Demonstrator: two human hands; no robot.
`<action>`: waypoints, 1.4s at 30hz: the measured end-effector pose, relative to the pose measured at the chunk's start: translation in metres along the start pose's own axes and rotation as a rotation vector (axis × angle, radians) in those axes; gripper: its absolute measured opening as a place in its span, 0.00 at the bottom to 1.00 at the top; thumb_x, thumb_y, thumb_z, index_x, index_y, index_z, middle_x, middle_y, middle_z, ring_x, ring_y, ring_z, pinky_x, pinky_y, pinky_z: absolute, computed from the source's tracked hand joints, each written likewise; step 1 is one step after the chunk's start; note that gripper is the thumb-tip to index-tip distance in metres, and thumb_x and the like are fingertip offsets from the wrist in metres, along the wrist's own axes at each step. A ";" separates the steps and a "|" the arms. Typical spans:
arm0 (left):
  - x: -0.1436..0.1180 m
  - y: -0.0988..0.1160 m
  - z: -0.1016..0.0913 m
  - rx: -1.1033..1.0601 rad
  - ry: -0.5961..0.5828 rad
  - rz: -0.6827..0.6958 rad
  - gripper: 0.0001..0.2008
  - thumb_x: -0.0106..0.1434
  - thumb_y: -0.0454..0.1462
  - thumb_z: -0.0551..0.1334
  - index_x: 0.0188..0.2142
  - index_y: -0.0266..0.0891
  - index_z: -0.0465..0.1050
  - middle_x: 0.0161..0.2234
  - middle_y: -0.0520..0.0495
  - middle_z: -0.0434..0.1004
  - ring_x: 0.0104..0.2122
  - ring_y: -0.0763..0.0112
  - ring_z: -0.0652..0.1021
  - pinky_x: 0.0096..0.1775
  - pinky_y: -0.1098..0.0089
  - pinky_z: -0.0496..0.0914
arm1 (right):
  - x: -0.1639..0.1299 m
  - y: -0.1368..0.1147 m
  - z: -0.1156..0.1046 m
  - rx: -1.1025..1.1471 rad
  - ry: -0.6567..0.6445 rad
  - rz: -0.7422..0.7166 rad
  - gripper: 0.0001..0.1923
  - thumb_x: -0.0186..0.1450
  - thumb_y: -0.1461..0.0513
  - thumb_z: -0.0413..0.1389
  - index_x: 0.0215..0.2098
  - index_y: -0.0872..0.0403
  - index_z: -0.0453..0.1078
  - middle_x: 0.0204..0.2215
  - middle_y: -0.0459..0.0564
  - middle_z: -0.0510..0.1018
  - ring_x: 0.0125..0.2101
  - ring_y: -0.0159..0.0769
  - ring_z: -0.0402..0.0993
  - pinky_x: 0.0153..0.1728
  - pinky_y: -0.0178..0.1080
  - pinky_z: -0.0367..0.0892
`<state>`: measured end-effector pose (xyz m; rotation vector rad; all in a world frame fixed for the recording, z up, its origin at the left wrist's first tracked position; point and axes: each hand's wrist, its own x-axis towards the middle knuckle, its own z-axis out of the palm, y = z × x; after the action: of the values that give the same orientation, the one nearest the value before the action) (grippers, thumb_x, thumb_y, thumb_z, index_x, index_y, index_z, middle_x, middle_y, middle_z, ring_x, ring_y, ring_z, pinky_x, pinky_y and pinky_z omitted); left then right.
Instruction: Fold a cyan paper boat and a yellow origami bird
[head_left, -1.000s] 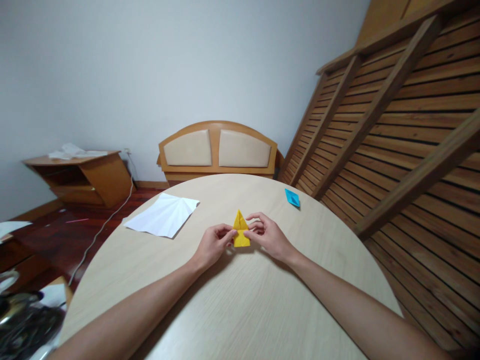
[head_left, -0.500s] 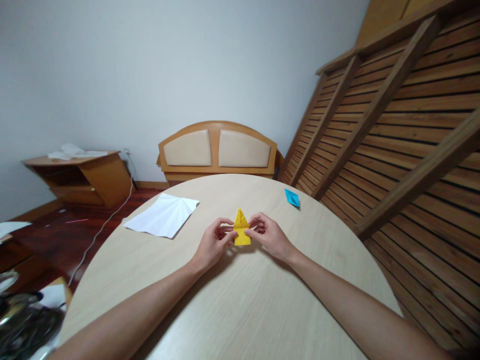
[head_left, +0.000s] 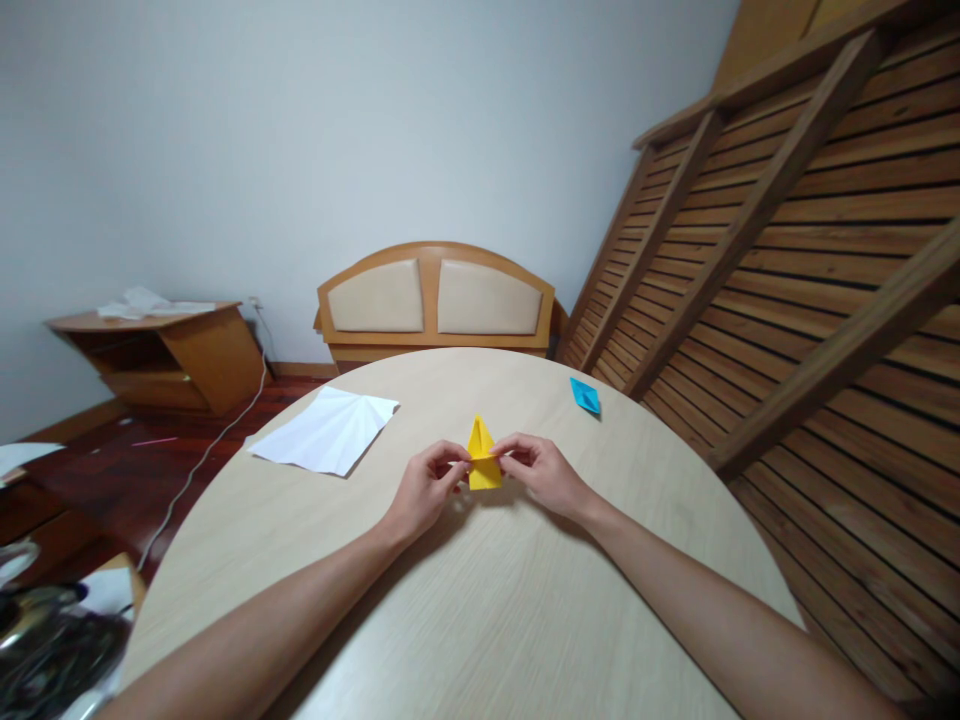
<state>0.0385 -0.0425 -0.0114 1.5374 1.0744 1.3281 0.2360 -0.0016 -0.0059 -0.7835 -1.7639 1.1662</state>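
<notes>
— hands first, head view: what are they on?
— both on one folded yellow paper [head_left: 482,463], a pointed origami piece near the middle of the round wooden table [head_left: 465,620]. left hand [head_left: 426,490] pinches its left edge between thumb and fingertips; right hand [head_left: 541,472] pinches the right edge the same way. both closed on the paper, neither flat.
— why held like that?
— my read: the grips sit level at the piece's waist, so the point stands up away from the person while the lower part rests on or just above the tabletop. two opposed pinches would keep a crease steady or let the sides be drawn apart. i can't tell which.
— anything else on the table?
— a white sheet [head_left: 325,430] with fan-like creases, well to the left of the hands, lying flat. a small blue folded paper [head_left: 585,395] near the far right rim, well apart from the hands.
— containers?
— none on the table. a wooden side unit [head_left: 161,355] by the wall has open shelves; pale papers lie on its top, and what's inside the shelves is too dark to tell.
— beyond that?
— a padded headboard [head_left: 435,300] against the wall, slatted wooden frame [head_left: 787,250] leaning at right.
</notes>
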 end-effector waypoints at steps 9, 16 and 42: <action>-0.001 0.001 0.000 0.036 -0.007 0.016 0.10 0.60 0.40 0.61 0.36 0.35 0.76 0.29 0.47 0.80 0.28 0.70 0.79 0.29 0.73 0.71 | 0.000 -0.003 -0.002 -0.001 -0.018 0.026 0.11 0.58 0.61 0.58 0.35 0.54 0.81 0.33 0.51 0.82 0.32 0.34 0.75 0.36 0.38 0.70; -0.003 0.003 0.000 0.079 0.000 0.019 0.12 0.61 0.41 0.61 0.37 0.34 0.76 0.30 0.45 0.81 0.28 0.71 0.79 0.28 0.73 0.71 | -0.002 -0.008 -0.003 -0.017 -0.038 0.015 0.14 0.61 0.55 0.59 0.39 0.54 0.80 0.33 0.53 0.82 0.34 0.38 0.77 0.37 0.40 0.71; -0.004 0.001 0.002 0.097 -0.018 0.095 0.15 0.63 0.41 0.64 0.47 0.39 0.68 0.41 0.42 0.81 0.35 0.67 0.81 0.32 0.70 0.73 | 0.000 -0.002 -0.002 -0.063 0.030 -0.060 0.16 0.59 0.59 0.65 0.44 0.52 0.69 0.39 0.50 0.79 0.37 0.36 0.77 0.35 0.39 0.70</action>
<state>0.0398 -0.0467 -0.0120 1.6873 1.0803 1.3398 0.2382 -0.0016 -0.0037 -0.7754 -1.7951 1.0587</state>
